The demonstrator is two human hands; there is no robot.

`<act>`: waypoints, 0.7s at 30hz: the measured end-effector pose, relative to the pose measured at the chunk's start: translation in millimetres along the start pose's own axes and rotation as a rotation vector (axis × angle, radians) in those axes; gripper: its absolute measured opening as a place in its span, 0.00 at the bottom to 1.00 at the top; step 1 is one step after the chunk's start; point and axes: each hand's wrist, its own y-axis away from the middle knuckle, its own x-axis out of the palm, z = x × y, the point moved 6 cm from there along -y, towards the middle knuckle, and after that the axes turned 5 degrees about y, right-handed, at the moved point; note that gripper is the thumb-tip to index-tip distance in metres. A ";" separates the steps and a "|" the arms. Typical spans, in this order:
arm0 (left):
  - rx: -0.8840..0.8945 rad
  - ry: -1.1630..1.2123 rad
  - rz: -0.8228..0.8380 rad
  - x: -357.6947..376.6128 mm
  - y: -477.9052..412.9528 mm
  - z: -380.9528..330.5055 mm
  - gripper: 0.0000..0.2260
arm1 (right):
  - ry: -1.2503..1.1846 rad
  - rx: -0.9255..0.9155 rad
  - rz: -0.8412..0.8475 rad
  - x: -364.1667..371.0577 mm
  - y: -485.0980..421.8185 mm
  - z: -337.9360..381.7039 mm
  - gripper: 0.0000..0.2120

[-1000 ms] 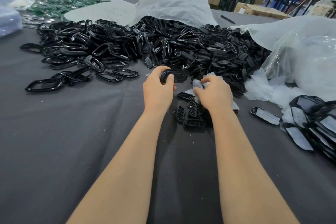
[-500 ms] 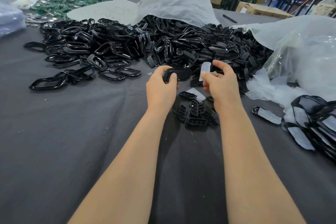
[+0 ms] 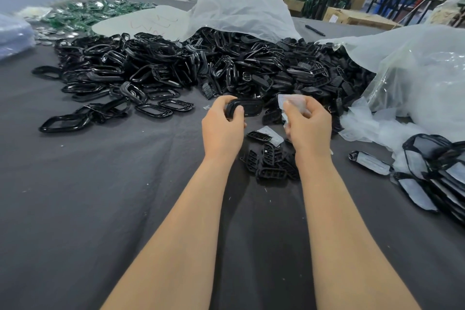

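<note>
Before the black heap, left hand gripping a shell, right hand pinching seemingly clear film, inserts beneath.

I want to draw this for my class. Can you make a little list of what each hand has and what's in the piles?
Left hand: holds a black plastic shell
Right hand: pinches a small clear bag
Big pile: black plastic frames and button pieces, by a white bag
Small heap: black button pieces, between the wrists
Right edge: wrapped black shells, stacked
Table cover: dark grey cloth
</note>
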 end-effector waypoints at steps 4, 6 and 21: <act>0.020 -0.054 0.002 0.6 -0.2 -0.9 0.07 | -0.275 0.176 0.080 10.5 2.6 -4.5 0.03; 0.021 -0.062 0.004 1.1 -0.5 -1.2 0.08 | -0.348 0.229 0.097 14.5 2.5 -5.3 0.06; 0.001 0.008 0.039 2.7 0.9 -2.5 0.11 | -0.271 0.071 0.298 27.3 10.4 5.0 0.06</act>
